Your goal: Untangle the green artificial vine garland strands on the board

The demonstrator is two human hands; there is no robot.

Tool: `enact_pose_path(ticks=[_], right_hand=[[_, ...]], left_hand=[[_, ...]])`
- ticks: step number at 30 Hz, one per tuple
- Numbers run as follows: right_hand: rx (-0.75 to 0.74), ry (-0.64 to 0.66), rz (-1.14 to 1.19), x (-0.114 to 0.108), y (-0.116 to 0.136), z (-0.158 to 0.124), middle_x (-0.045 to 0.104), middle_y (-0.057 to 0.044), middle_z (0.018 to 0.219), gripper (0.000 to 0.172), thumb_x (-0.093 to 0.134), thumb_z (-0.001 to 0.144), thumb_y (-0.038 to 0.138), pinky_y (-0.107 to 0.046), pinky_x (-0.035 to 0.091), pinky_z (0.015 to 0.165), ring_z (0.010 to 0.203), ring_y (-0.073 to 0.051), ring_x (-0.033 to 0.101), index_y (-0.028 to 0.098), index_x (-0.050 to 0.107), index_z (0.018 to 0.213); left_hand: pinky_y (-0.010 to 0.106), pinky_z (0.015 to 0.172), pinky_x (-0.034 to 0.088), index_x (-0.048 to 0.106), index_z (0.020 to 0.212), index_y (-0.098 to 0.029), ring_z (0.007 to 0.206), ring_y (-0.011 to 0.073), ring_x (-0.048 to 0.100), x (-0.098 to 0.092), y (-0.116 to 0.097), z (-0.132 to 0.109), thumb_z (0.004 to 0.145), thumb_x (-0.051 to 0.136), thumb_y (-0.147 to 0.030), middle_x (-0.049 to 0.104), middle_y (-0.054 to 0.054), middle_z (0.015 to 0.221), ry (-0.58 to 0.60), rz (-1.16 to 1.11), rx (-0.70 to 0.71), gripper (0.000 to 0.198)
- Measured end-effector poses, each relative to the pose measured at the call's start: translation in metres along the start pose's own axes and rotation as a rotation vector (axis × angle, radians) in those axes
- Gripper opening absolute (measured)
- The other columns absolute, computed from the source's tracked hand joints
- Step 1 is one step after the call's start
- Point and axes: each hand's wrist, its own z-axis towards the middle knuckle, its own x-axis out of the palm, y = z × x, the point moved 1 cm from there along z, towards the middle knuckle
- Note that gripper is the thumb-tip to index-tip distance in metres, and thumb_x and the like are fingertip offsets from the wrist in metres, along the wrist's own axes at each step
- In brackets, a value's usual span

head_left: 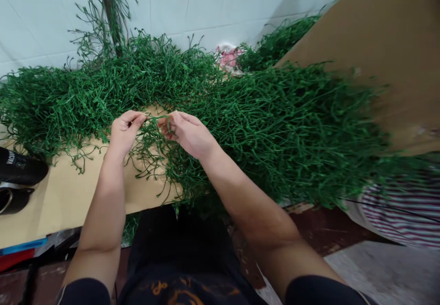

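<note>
My left hand point(125, 130) is closed in a pinch, thumb against forefinger, on one end of a thin green artificial stem point(153, 118). Facing it, my right hand point(192, 133) pinches the same stem with thumb and forefinger, its other fingers curled below. The stem spans the short gap between both hands. Under and around my right hand lies a large pile of similar green stems point(282, 126), with small buds at the tips. Several loose stems point(151, 151) hang over the cardboard just below my hands.
More stems point(68, 103) are heaped along the white wall point(165, 7), some around an upright post point(109, 11). Cardboard point(75, 185) covers the table; another sheet point(378, 66) rises at right. A black vacuum flask point(20, 166) lies left. Pink pieces point(229, 58) sit behind.
</note>
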Motion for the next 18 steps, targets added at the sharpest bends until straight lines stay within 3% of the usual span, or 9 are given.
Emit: enact_pose_path(ticks=[4, 8, 11, 16, 18], right_hand=[[0.036, 0.071, 0.034, 0.003, -0.010, 0.010, 0.058, -0.001, 0.091, 0.035, 0.066, 0.066, 0.035, -0.025, 0.046, 0.063, 0.072, -0.009, 0.052, 0.021, 0.052, 0.095], [-0.136, -0.007, -0.309, 0.011, -0.017, 0.022, 0.056, -0.006, 0.102, 0.037, 0.062, 0.065, 0.021, -0.026, 0.047, 0.066, 0.085, -0.014, 0.053, 0.017, 0.052, 0.100], [-0.284, -0.022, -0.593, 0.018, -0.015, 0.032, 0.057, -0.009, 0.105, 0.034, 0.059, 0.068, 0.017, -0.029, 0.047, 0.075, 0.097, -0.017, 0.052, 0.014, 0.056, 0.101], [-0.336, -0.063, -0.876, 0.026, -0.004, 0.037, 0.056, -0.010, 0.105, 0.045, 0.052, 0.073, 0.011, -0.030, 0.045, 0.078, 0.091, -0.016, 0.054, 0.010, 0.053, 0.118], [-0.374, -0.008, -0.951, 0.028, -0.002, 0.038, 0.054, -0.010, 0.108, 0.046, 0.049, 0.075, 0.010, -0.028, 0.044, 0.079, 0.091, -0.015, 0.054, 0.011, 0.052, 0.121]], left_hand=[[0.023, 0.063, 0.045, 0.070, 0.074, -0.016, 0.062, 0.0102, 0.055, 0.006, -0.010, -0.004, 0.072, 0.065, -0.050, 0.065, 0.002, 0.070, -0.033, -0.114, -0.011, 0.034], [0.023, 0.059, 0.045, 0.069, 0.076, -0.017, 0.060, 0.0099, 0.055, 0.009, -0.010, -0.007, 0.070, 0.066, -0.051, 0.066, 0.002, 0.072, 0.003, -0.151, -0.027, 0.035], [0.023, 0.061, 0.045, 0.069, 0.077, -0.018, 0.068, 0.0113, 0.057, 0.006, -0.013, -0.009, 0.072, 0.065, -0.049, 0.066, 0.004, 0.080, -0.037, -0.075, -0.011, 0.032], [0.023, 0.060, 0.040, 0.069, 0.080, -0.018, 0.065, 0.0106, 0.051, -0.004, -0.029, -0.020, 0.076, 0.062, -0.043, 0.060, 0.002, 0.076, -0.119, 0.108, 0.029, 0.026], [0.023, 0.057, 0.037, 0.066, 0.082, -0.018, 0.059, 0.0096, 0.047, -0.006, -0.035, -0.028, 0.078, 0.060, -0.043, 0.057, 0.000, 0.068, -0.109, 0.124, -0.016, 0.026]])
